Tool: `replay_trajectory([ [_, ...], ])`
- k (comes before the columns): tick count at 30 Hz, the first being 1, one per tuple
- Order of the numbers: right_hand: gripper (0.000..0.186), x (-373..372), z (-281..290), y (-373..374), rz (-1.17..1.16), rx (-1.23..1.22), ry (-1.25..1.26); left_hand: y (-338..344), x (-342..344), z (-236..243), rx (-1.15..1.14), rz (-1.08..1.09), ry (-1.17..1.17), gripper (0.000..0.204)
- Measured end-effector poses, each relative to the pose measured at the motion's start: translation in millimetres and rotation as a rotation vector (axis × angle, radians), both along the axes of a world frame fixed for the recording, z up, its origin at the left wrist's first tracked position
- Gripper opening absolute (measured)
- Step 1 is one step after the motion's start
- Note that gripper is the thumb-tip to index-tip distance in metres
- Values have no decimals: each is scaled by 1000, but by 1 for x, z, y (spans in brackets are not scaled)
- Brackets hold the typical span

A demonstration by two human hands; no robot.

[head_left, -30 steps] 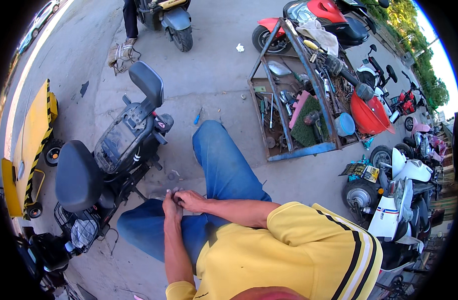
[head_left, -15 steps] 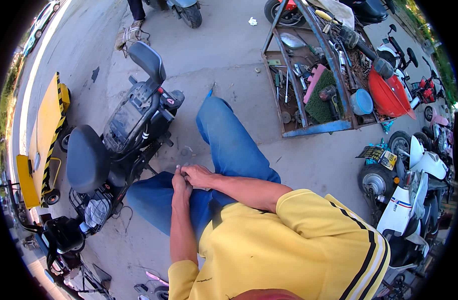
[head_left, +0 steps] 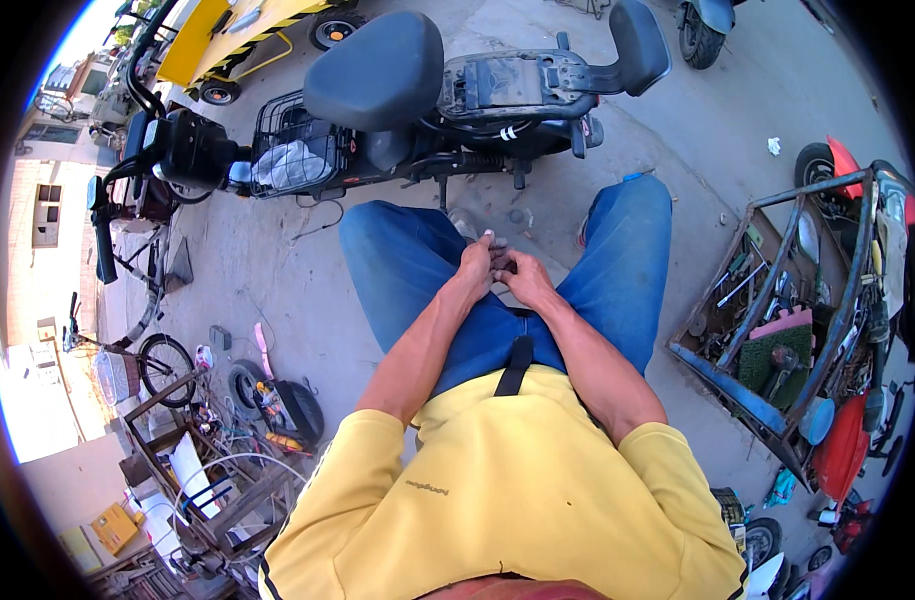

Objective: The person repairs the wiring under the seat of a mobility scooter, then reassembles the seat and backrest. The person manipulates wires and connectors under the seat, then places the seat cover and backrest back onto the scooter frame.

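Note:
My left hand [head_left: 476, 266] and my right hand [head_left: 524, 279] meet in front of my lap, between my knees. Closed fingers on the left touch the curled fingertips on the right. Any small thing between them is too hidden to name. Just beyond my knees stands a black electric scooter [head_left: 517, 85], its seat [head_left: 377, 70] raised on the left and a padded backrest [head_left: 642, 45] at its right end. A wire basket [head_left: 295, 150] on it holds a crumpled pale bag [head_left: 292, 166].
To the right, a blue metal rack [head_left: 742, 392] carries tools, a green mat [head_left: 777, 352], a blue tub [head_left: 816, 420] and a red basin [head_left: 839, 455]. At the lower left lie a tyre [head_left: 299, 412] and piled scrap. A yellow cart [head_left: 262, 35] stands beyond the scooter.
The view has swung left, so the scooter now lies across the front and the rack sits farther right. My hands remain together over my lap.

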State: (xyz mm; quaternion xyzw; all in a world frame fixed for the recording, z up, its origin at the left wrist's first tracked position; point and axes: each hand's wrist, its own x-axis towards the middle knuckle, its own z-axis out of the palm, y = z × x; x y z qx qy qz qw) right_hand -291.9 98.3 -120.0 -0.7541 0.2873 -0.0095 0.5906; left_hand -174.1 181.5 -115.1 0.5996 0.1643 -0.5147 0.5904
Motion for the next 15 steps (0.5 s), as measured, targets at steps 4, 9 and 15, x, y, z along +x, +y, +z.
replay_trajectory([
  [4, 17, 5, 1, -1, 22, 90, 47, 7, -5, 18, -29, 5, -13, 54],
  [9, 20, 9, -21, -4, 50, 200, 37, 15, -7, -3, -59, 82, 31, 53],
  [15, 18, 14, -16, -19, -58, 377, 120, 3, -11, -23, -49, 124, 78, 48],
])
